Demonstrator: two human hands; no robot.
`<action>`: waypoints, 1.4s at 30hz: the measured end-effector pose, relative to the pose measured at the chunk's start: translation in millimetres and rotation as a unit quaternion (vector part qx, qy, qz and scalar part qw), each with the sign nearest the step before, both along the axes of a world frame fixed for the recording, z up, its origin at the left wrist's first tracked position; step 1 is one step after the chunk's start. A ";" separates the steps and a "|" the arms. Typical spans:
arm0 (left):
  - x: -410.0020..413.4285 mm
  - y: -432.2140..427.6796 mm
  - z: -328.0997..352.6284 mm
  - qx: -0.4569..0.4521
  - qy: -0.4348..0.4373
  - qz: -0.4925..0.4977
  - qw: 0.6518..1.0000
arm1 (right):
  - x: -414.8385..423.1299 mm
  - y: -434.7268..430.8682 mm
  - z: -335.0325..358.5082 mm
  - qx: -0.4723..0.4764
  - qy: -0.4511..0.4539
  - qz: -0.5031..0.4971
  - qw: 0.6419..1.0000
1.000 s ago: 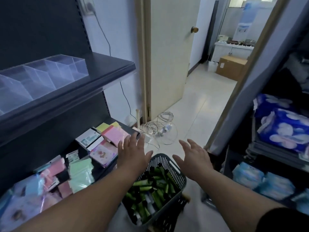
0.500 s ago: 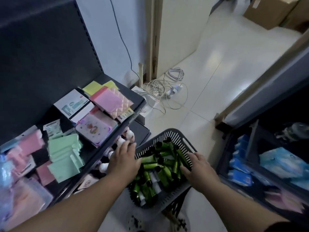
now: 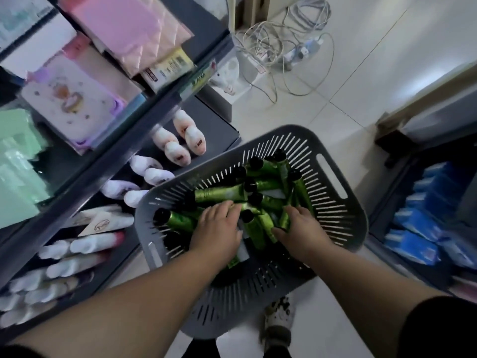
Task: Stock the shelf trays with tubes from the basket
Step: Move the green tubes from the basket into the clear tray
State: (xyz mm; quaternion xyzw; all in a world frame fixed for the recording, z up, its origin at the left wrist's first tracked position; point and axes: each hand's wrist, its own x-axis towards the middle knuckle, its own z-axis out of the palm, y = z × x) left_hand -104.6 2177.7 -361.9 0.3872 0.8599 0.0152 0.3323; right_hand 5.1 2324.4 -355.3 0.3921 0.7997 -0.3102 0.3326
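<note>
Half a second ago our hands were at the rim of the basket (image 3: 357,210); now both are inside it, on the green tubes (image 3: 219,195). Our right hand (image 3: 300,229) curls round one; whether our left hand (image 3: 216,229) grips, we cannot tell. We think the picking begins.

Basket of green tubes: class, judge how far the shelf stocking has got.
Done: nothing visible; no shelf tray is in view. In hand: left hand and right hand are down among the green tubes in the basket, the right curled round some. Left: the whole pile to move.
</note>
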 end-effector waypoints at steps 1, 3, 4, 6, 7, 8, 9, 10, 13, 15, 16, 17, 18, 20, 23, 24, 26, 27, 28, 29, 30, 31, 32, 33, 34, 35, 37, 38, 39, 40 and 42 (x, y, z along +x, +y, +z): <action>3.1 5.1 -9.1 -0.003 -0.016 -0.008 1.000 | 0.5 2.0 -6.6 -0.001 -0.004 -0.002 1.000; 7.3 12.7 -24.7 -0.007 -0.047 -0.015 0.999 | 0.0 4.7 -17.1 0.002 -0.010 -0.012 1.000; 8.5 15.9 -31.8 -0.006 -0.057 -0.015 0.998 | -1.2 5.6 -22.0 0.003 -0.013 -0.016 1.000; 9.8 20.9 -43.2 -0.007 -0.072 -0.014 0.997 | -5.5 6.6 -31.1 0.001 -0.016 -0.013 1.000; 10.6 23.3 -47.6 -0.007 -0.080 -0.013 0.997 | -8.1 6.8 -35.7 -0.002 -0.017 -0.013 1.000; 11.7 25.9 -51.3 -0.006 -0.087 -0.010 0.996 | -11.1 6.8 -40.1 -0.005 -0.018 -0.016 1.000; 12.9 28.4 -54.4 -0.006 -0.089 -0.010 0.996 | -14.4 7.4 -44.0 -0.005 -0.021 -0.019 1.000; 14.0 30.9 -57.2 -0.006 -0.087 -0.013 0.996 | -17.3 8.2 -47.9 -0.002 -0.025 -0.021 0.999; 16.0 35.1 -65.4 -0.015 -0.064 -0.025 0.998 | -24.7 8.9 -59.0 0.003 -0.050 -0.026 0.998; 15.0 35.6 -67.6 -0.022 -0.048 -0.030 0.998 | -28.5 7.1 -64.7 0.008 -0.066 -0.020 0.998; 14.3 35.3 -67.5 -0.026 -0.042 -0.032 0.998 | -30.2 6.3 -66.8 0.013 -0.072 -0.018 0.997; 13.6 34.8 -67.0 -0.029 -0.037 -0.034 0.998 | -31.8 6.3 -68.4 0.019 -0.076 -0.018 0.997; 13.0 33.6 -66.6 -0.034 -0.034 -0.038 0.998 | -33.4 6.5 -69.5 0.024 -0.079 -0.021 0.996; 11.9 30.1 -67.4 -0.039 -0.047 -0.040 0.997 | -36.1 9.5 -71.0 0.030 -0.084 -0.025 0.996; 11.9 25.0 -68.1 -0.017 -0.097 -0.006 0.995 | -37.6 12.6 -73.0 0.022 -0.090 -0.018 0.996; 11.9 24.1 -67.3 -0.009 -0.110 0.004 0.994 | -37.1 12.7 -72.4 0.012 -0.097 -0.019 0.995; 11.3 23.5 -63.1 0.014 -0.137 0.035 0.990 | -35.2 10.6 -70.3 -0.009 -0.103 -0.025 0.994; 10.0 23.8 -59.3 0.029 -0.147 0.061 0.987 | -34.5 8.5 -69.3 -0.020 -0.103 -0.024 0.994; 8.3 24.6 -54.3 0.048 -0.154 0.088 0.983 | -33.5 6.2 -66.5 -0.032 -0.101 -0.022 0.994; 6.2 25.0 -48.3 0.066 -0.159 0.113 0.978 | -32.2 3.6 -63.2 -0.047 -0.096 -0.020 0.994; 3.5 25.0 -41.2 0.082 -0.166 0.137 0.973 | -30.9 1.0 -57.1 -0.062 -0.086 -0.019 0.994; 0.7 23.9 -33.7 0.098 -0.174 0.161 0.967 | -29.5 -1.1 -50.6 -0.076 -0.069 -0.021 0.995; -1.8 22.3 -25.9 0.112 -0.180 0.179 0.961 | -27.7 -3.1 -41.6 -0.090 -0.047 -0.029 0.994; -3.9 20.5 -17.7 0.125 -0.177 0.191 0.957 | -25.7 -4.5 -31.7 -0.102 -0.025 -0.040 0.994; -5.6 18.7 -8.8 0.136 -0.170 0.200 0.955 | -23.8 -5.5 -20.3 -0.112 -0.004 -0.048 0.993; -6.9 16.8 1.1 0.147 -0.163 0.210 0.953 | -22.2 -5.9 -8.8 -0.119 0.013 -0.053 0.991; -8.5 14.2 23.8 0.170 -0.151 0.231 0.946 | -19.9 -4.8 14.5 -0.133 0.033 -0.070 0.988; -9.1 13.5 36.9 0.179 -0.143 0.242 0.943 | -19.1 -4.4 27.7 -0.141 0.044 -0.088 0.985; -9.9 12.3 50.8 0.187 -0.134 0.255 0.939 | -18.9 -4.1 41.2 -0.149 0.057 -0.107 0.981; -10.8 11.5 65.7 0.197 -0.126 0.269 0.934 | -18.9 -4.0 55.0 -0.153 0.075 -0.123 0.978; -13.0 10.1 97.8 0.216 -0.107 0.301 0.923 | -19.6 -3.4 83.7 -0.147 0.113 -0.149 0.971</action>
